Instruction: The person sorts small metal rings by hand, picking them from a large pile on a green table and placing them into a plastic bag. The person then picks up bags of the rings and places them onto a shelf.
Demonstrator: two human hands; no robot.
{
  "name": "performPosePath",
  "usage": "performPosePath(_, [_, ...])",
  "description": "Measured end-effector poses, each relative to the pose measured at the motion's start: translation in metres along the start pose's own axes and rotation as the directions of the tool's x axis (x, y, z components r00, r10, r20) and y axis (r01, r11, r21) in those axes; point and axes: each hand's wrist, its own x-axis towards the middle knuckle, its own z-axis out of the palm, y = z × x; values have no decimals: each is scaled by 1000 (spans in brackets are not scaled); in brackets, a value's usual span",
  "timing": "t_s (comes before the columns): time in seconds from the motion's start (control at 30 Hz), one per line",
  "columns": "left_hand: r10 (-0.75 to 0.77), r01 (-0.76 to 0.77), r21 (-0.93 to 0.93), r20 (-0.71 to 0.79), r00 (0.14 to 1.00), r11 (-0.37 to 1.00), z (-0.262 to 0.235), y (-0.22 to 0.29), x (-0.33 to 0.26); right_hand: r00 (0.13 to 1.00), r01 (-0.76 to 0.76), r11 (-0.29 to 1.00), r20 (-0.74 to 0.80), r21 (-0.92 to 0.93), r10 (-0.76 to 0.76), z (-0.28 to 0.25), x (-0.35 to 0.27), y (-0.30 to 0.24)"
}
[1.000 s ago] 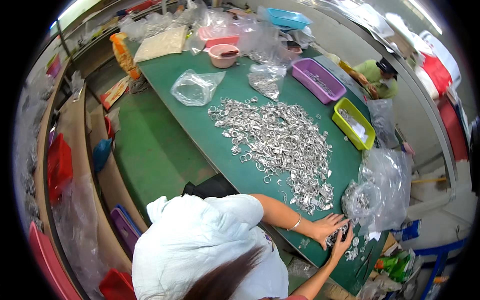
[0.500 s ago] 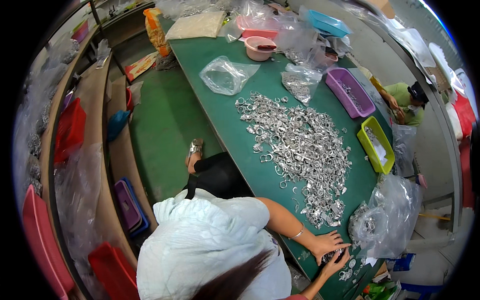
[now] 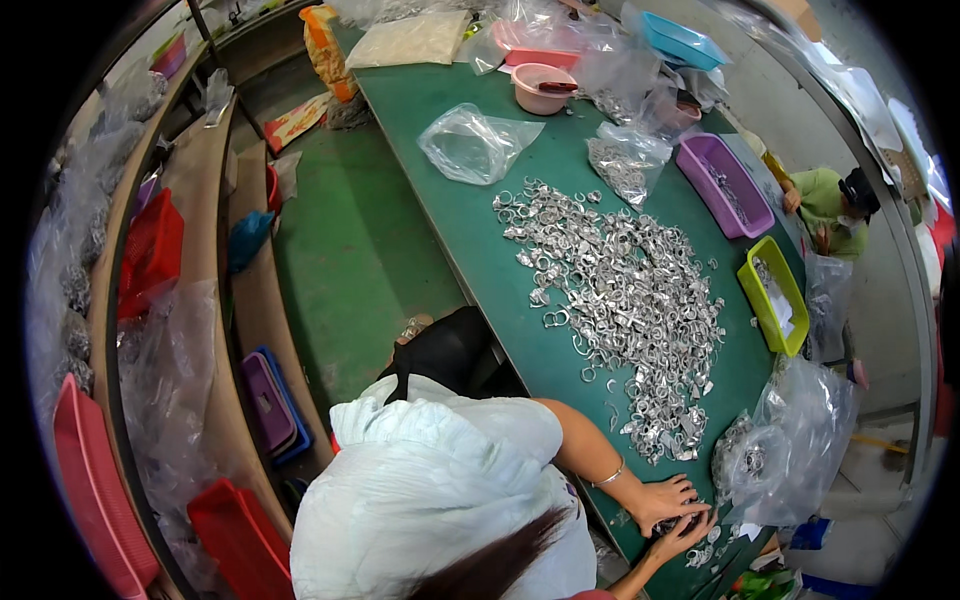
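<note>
Fingers spread on your left hand point(image 3: 662, 498), over a small metal cluster point(image 3: 690, 522) just off the near end of the big ring pile point(image 3: 640, 310); your right hand point(image 3: 677, 543) curls alongside, can't tell if pinching. Clear bag point(image 3: 800, 440) right of the pile.

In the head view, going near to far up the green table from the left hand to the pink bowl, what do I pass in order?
Near to far: left hand → large loose heap of silver metal pieces → clear bag filled with metal pieces → pink bowl.
</note>
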Motion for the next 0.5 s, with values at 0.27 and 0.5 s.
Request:
performPosePath(0.27, [-67, 74, -86, 82, 994, 994, 0, 2, 5, 996, 54, 829, -86, 557, -7, 24, 4, 22])
performPosePath(0.5, [-23, 37, -194, 75, 997, 980, -1, -17, 0, 967, 22, 681, -188, 732, 171, 110, 10, -78])
